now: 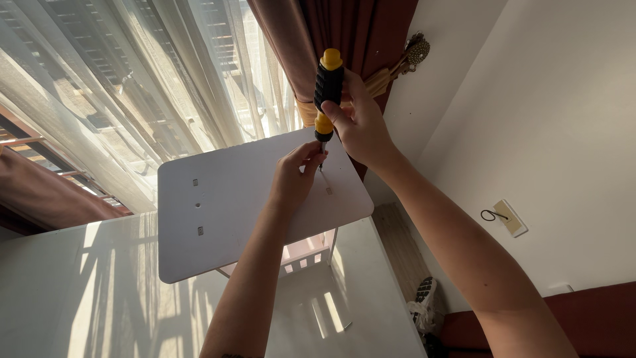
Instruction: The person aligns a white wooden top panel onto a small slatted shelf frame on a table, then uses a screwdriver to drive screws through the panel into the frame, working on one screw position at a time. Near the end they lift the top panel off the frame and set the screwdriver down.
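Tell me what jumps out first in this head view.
The yellow-and-black screwdriver at top centre, gripped upright by the right hand. Its tip meets the white panel, where the left hand pinches at the tip. Sheer sunlit curtains fill the upper left.

The screwdriver (327, 93) has a black ribbed grip with yellow ends. The board (225, 199) and the table (99, 298) are white. The thin curtain (132, 79) is sheer white, the heavy curtain (344, 26) dark red with a gold tie (397, 66).
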